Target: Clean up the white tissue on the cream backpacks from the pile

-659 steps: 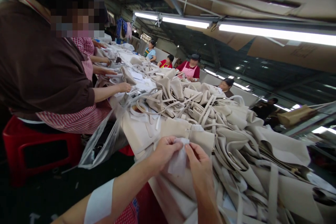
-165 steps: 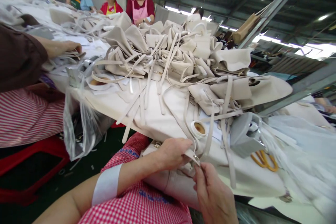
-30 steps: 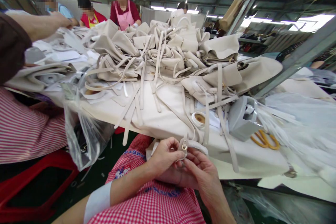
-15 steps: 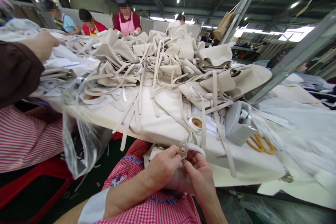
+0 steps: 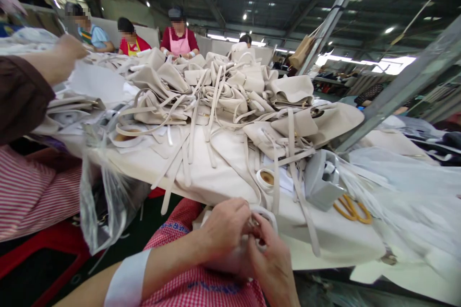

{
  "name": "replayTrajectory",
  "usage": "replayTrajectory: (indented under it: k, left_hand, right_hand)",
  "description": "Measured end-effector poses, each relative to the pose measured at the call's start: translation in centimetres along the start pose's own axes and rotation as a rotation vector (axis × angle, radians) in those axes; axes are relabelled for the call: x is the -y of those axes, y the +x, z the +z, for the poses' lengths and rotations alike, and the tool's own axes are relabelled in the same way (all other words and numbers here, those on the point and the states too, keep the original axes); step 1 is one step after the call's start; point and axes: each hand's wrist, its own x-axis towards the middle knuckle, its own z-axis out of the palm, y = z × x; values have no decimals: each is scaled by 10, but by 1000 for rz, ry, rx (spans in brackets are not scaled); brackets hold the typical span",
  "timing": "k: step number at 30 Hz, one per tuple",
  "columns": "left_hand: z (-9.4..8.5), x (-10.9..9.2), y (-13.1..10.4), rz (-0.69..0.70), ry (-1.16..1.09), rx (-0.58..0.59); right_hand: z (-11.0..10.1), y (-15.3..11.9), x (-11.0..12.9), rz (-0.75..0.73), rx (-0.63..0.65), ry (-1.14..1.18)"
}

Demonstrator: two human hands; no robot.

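Observation:
In my lap, below the table edge, rests a beige handbag (image 5: pixel 269 215), largely covered by my hands and tilted towards me. My left hand (image 5: pixel 226 223) is closed at its upper edge, its fingertips pinching around a small metal clasp (image 5: pixel 254 221). My right hand (image 5: pixel 271 254) grips the same edge from the other side, thumb and fingers pressed together close to the clasp. The two hands meet fingertip to fingertip, and the exact contact with the clasp is partly hidden.
Beige bags with long straps (image 5: pixel 223 91) are heaped on the table (image 5: pixel 216 177). A tape roll (image 5: pixel 266 178), a grey tape dispenser (image 5: pixel 322 182) and yellow-handled scissors (image 5: pixel 353 208) lie at right. A co-worker's arm (image 5: pixel 25 96) reaches in at left; a plastic bag (image 5: pixel 104 201) hangs below.
My left hand has turned over the clasp and covers more of it. My right fingers have closed in beside it. The co-worker's hand at left has lifted a white sheet slightly.

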Motion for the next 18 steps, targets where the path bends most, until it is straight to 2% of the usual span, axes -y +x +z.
replayTrajectory:
  k: [2,4,6,9,11,15,17,18]
  left_hand:
    - [-1,2,0,-217,-195,-14]
    - [-3,0,-3,-294,-296,12]
    - [-6,-5,-8,-231,-264,47]
    - [-11,-15,-8,41,-127,93]
    - [-15,-20,-2,119,-108,111]
    - [-16,-25,16,-83,-285,167]
    - [-12,-25,19,-128,-306,167]
    - [-9,-25,19,-101,-281,166]
  right_hand:
    - [-1,-8,-4,-36,33,3]
    - [-4,-16,-8,-81,98,51]
    - [-10,-22,-10,-132,123,92]
    - [-22,-25,-9,-168,69,53]
    - [-31,-24,-8,-209,40,-7]
    - [-46,-29,-7,-335,106,-41]
    - [-51,-34,-9,-295,154,-4]
    - [-54,-36,-9,-250,166,23]
